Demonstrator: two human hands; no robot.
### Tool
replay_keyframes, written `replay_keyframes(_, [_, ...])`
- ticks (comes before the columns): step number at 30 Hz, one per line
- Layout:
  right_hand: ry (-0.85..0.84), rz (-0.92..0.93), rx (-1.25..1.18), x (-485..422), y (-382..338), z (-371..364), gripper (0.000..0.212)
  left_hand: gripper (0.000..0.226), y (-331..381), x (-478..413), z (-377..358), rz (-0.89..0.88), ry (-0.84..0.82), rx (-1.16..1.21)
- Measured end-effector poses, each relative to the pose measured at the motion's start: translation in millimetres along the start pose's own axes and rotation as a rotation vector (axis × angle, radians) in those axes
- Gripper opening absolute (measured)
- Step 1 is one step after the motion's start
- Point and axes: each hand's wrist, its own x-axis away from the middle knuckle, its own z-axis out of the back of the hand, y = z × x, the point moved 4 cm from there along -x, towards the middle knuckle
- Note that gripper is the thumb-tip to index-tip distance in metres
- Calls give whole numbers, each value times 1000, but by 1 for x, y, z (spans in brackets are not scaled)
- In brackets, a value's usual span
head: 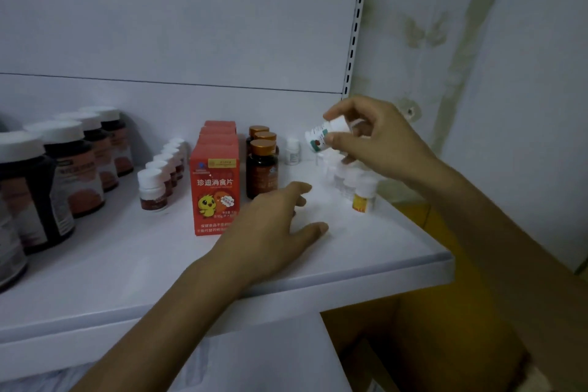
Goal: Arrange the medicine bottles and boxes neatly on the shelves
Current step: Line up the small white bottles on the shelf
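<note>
My right hand [375, 140] pinches a small white bottle [321, 134], held tilted above the right end of the white shelf [350, 251]. Below it stands a row of small white bottles, the front one with a yellow label [364, 197]. One more small white bottle [292, 151] stands alone at the back. My left hand [276, 219] rests on the shelf with relaxed fingers, holding nothing, in front of the amber bottles with gold caps [262, 169]. A row of red boxes [214, 188] stands to their left.
Further left stand a row of small white-capped bottles [152, 189] and a row of big dark jars with white lids [66, 165]. The slotted shelf upright [354, 38] and a patterned wall lie to the right. A cardboard box [445, 312] sits below the shelf.
</note>
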Motion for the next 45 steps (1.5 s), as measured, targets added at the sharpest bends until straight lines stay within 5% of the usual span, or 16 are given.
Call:
replay_keyframes(11, [-490, 104, 574, -132, 88, -47, 35, 58, 2, -50, 2, 165, 198, -623])
replay_keyframes(16, [-611, 217, 722, -143, 110, -72, 38, 57, -2, -62, 6, 306, 270, -698])
replay_keyframes(25, [-599, 326, 716, -154, 121, -74, 48, 62, 1, -66, -7, 390, 305, -672])
replay_keyframes(31, [-429, 210, 643, -179, 124, -64, 38, 53, -5, -65, -10, 349, 382, -678])
replay_keyframes(38, [-402, 72, 662, -179, 134, -91, 33, 50, -20, -65, -12, 209, 435, -671])
replay_keyframes(45, [-186, 180, 435, -170, 92, -48, 26, 48, 1, -60, -1, 49, 597, -648])
